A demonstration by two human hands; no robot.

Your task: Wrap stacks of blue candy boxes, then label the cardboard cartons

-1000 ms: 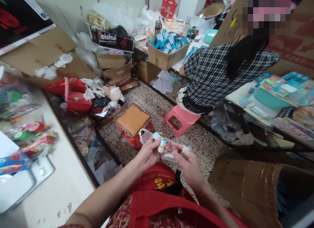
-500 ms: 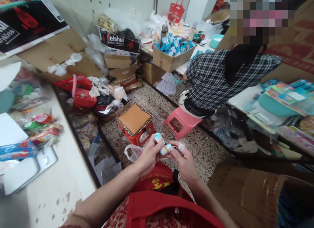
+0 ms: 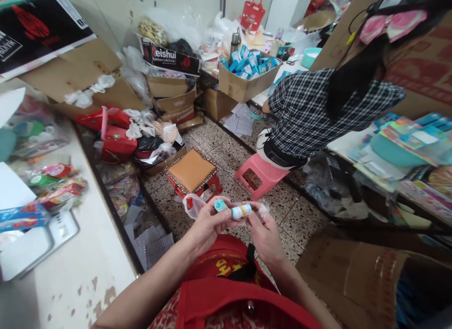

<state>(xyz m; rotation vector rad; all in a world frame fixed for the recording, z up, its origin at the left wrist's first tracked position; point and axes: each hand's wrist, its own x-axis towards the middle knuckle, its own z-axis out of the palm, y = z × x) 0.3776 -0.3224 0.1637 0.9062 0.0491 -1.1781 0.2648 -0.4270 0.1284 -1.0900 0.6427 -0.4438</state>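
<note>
I have my left hand [image 3: 205, 229] curled around a little blue roll [image 3: 219, 205], up near the close corner of the orange stool [image 3: 191, 171], and my right hand [image 3: 267, 237], bent in narrow, touches a white roll [image 3: 241, 211], but I can't tell if it grips.

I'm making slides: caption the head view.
Left hand and right hand hold two small cylinders before a tan-topped stool, near a person in plaid on a pink stool.
</note>
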